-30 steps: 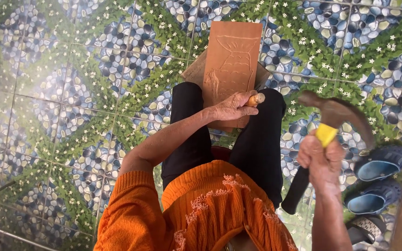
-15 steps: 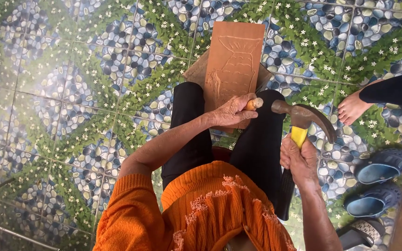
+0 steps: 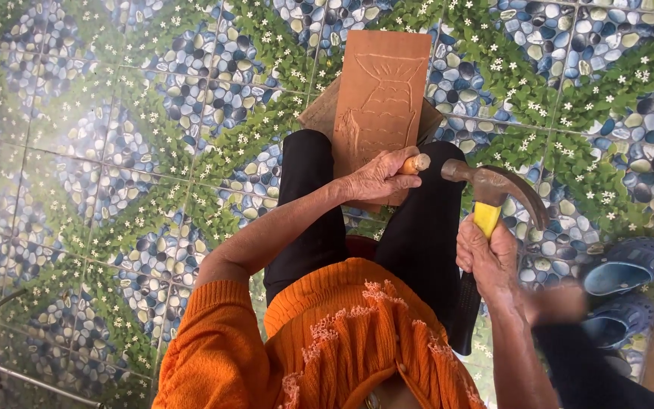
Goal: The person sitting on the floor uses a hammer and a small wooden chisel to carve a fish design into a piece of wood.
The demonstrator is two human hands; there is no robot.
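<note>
Left hand point(image 3: 378, 180) grips wooden chisel point(image 3: 416, 163) — right hand point(image 3: 487, 257) clutches claw hammer point(image 3: 493, 185).

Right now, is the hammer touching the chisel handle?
Apart. The head view shows a sliver of dark trouser between the hammer head and the chisel handle end.

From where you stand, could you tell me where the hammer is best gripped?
Grip the hammer on its handle below the yellow band, from the right. The black shaft runs down toward the body and gives the longest straight hold. The right hand is wrapped there now, and the metal head stays clear.
</note>
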